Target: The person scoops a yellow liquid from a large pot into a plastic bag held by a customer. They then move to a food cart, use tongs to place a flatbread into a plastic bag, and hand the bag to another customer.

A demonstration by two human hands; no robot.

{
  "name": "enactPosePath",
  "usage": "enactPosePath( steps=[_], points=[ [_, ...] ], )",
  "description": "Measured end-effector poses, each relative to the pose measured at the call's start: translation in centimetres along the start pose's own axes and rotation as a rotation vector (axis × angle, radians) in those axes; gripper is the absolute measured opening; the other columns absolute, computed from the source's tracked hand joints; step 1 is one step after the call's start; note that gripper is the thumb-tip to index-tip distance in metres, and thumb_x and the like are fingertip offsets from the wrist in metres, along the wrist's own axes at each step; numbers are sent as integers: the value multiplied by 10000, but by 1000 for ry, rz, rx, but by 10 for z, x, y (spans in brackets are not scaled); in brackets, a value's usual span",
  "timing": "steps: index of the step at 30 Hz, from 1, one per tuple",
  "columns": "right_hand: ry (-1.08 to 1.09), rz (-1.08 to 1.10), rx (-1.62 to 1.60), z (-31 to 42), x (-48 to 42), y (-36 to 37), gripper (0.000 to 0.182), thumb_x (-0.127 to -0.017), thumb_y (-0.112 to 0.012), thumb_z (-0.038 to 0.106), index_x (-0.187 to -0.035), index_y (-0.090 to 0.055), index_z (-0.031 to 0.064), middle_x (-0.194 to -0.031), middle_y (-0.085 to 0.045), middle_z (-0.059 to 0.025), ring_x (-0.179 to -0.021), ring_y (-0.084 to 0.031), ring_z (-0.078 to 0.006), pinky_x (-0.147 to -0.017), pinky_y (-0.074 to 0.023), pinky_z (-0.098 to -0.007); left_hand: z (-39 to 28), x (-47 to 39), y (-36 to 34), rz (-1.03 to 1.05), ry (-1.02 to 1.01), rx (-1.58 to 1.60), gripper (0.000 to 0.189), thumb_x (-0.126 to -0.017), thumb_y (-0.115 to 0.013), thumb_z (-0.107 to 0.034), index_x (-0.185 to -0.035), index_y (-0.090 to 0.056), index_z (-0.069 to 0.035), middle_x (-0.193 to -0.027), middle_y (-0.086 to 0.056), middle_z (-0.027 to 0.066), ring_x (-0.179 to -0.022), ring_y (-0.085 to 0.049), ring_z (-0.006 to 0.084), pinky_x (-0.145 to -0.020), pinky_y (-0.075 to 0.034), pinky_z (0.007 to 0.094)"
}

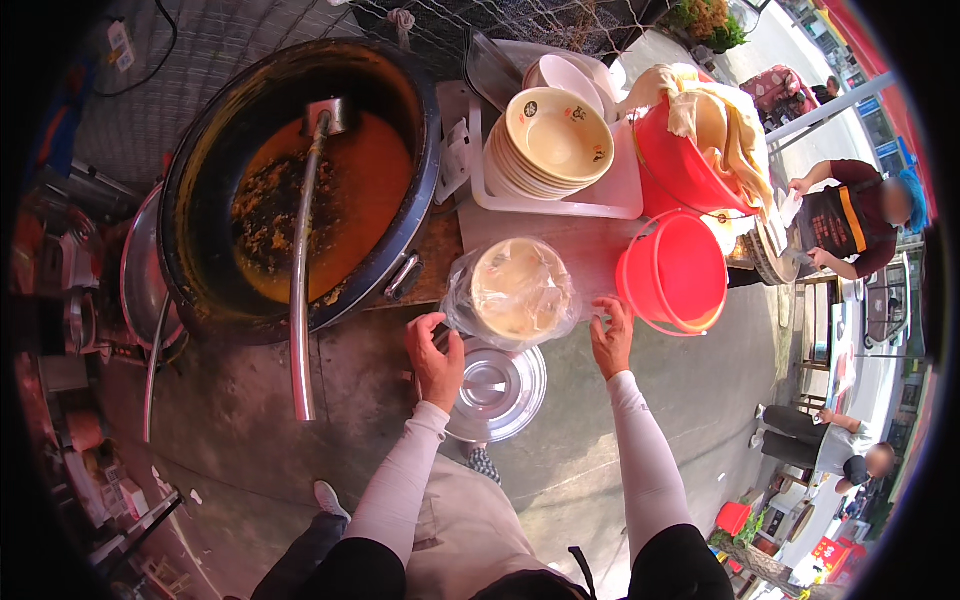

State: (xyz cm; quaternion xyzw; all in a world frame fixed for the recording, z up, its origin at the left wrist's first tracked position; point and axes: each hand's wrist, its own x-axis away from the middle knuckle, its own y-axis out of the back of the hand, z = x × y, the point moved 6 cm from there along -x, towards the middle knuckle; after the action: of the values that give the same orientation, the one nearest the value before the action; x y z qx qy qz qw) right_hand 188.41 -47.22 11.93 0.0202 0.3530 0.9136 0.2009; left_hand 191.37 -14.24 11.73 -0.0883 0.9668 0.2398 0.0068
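Note:
A cream bowl [520,289] with a clear plastic bag over it stands at the near edge of the table. My left hand [437,361] is at the bag's left side, thumb and fingers curved; whether it pinches the film I cannot tell. On the right, my right hand [613,337] is raised beside the bag and just below a red plastic bucket [691,270], its fingers bent near what may be the film's edge. Behind the covered bowl, a stack of patterned bowls [559,139] rests in a white plastic tray [559,208].
A large dark pot [176,247] of orange-brown soup holds a long-handled metal ladle [301,300]. Below the table is a round metal lid [504,390]. A cloth [712,124] drapes over a second red bucket [667,161]. One person [840,217] works at the right; another [825,442] stands farther off.

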Motion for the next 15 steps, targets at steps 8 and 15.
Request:
enactPosePath(
  steps=[8,15],
  points=[
    [385,281,540,75,-26,-65,519,-683,-668,195,-1195,-589,171,-1320,-457,-73,-1205,-394,-339,-985,-341,-472,-64,-35,-76,434,-530,-581,372,-770,-694,-382,-1096,-673,-205,-1422,-413,99,-1376,-262,359,-1129,-123,577],
    [304,69,132,112,2,4,420,-753,-631,118,-1168,-569,96,-1252,-490,-138,-1161,-440,-341,-998,-343,-449,-81,21,9,310,-558,-291,470,-776,-690,-223,-1215,-563,-113,-1353,-451,130,-1301,-354,365,-1092,-257,527]
  ],
)
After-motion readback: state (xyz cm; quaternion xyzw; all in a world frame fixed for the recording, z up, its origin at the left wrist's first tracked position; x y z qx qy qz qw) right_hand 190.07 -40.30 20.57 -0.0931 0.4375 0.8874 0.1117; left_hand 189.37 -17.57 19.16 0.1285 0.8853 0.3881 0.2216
